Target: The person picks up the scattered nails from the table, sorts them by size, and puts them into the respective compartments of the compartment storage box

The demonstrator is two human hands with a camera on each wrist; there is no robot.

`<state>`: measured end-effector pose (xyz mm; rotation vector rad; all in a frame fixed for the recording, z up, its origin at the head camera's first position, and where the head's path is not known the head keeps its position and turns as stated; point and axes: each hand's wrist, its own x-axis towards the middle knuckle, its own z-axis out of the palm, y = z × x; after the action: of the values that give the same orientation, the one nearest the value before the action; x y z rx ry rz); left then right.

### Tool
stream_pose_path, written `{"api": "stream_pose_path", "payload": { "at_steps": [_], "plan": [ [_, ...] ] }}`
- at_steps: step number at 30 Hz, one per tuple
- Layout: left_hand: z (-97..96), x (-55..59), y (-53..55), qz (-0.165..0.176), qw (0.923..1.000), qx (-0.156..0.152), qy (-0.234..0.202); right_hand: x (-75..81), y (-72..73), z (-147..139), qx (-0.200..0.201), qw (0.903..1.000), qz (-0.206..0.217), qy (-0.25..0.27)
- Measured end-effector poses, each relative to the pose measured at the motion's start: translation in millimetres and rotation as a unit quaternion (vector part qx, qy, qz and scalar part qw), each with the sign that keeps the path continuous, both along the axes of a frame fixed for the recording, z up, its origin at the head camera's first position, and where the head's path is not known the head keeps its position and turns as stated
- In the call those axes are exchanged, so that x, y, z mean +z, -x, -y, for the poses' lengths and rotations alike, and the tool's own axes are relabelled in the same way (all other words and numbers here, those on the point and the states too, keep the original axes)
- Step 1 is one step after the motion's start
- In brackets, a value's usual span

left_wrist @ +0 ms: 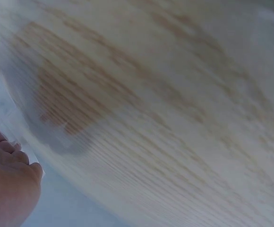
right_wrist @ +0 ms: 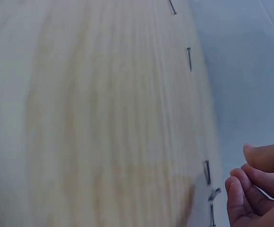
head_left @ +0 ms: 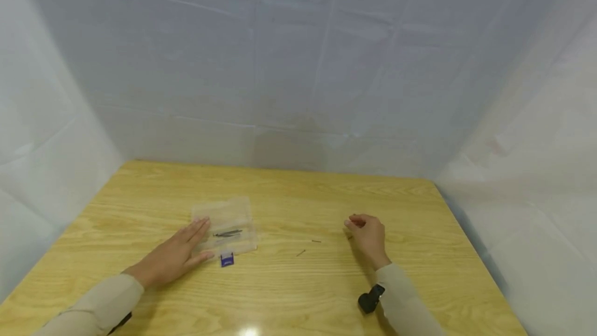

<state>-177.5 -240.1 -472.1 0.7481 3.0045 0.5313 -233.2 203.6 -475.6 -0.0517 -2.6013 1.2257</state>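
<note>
Nearest the camera, at the bottom of the frame, are my two pale sleeves (head_left: pixel 410 307), with a black wrist device (head_left: pixel 370 299) at the right one. Beyond them spreads the bench (head_left: pixel 289 299), wood-grained.

Hands, condition: the left hand (head_left: pixel 174 258) lies flat left of centre, fingers straight and gripping nothing, fingertips over the left edge of a clear bag (head_left: pixel 240 211). Dark slender pieces (head_left: pixel 227 233) show in the middle of the bag; a small purple piece (head_left: pixel 227 260) sits at its lower edge. The right hand (head_left: pixel 368 235), right of centre, is loosely curled, thumb tip slightly apart from the fingertips; I see nothing held between them.

Loose nails (head_left: pixel 316 241) lie between bag and right hand, apart from one another and at differing angles. The nearest nail (head_left: pixel 350 237) is just beside my right fingers; contact cannot be told. The right wrist view shows further dark pieces near the fingertips, too blurred to count reliably.

Finding: I judge the step in hand to be picking up nails. Recommended: pinch each by mid-shank with the pads, clear of the point; take one at a time, as thin shanks may roll; keep left-hand pressure light, lest the bag slide or crumple.
</note>
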Motion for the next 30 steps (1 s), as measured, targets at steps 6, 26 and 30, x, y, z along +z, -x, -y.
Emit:
{"api": "stream_pose_path", "payload": {
  "at_steps": [6, 26, 30],
  "plan": [
    [-0.1, 1.6, -0.2, -0.002, 1.0, -0.002, 0.003, -4.4, -6.5, -13, -0.027, 0.9995, 0.013, -0.015],
    [0.4, 1.6, -1.6, 0.001, 1.0, -0.002, -0.004, -5.9, -0.7, -22, -0.037, 0.9956, 0.062, -0.059],
    [1.2, -0.7, -0.3, 0.006, 1.0, -0.001, 0.001, -5.2, -0.1, -22, -0.043, 0.9945, 0.072, -0.063]
  ]
}}
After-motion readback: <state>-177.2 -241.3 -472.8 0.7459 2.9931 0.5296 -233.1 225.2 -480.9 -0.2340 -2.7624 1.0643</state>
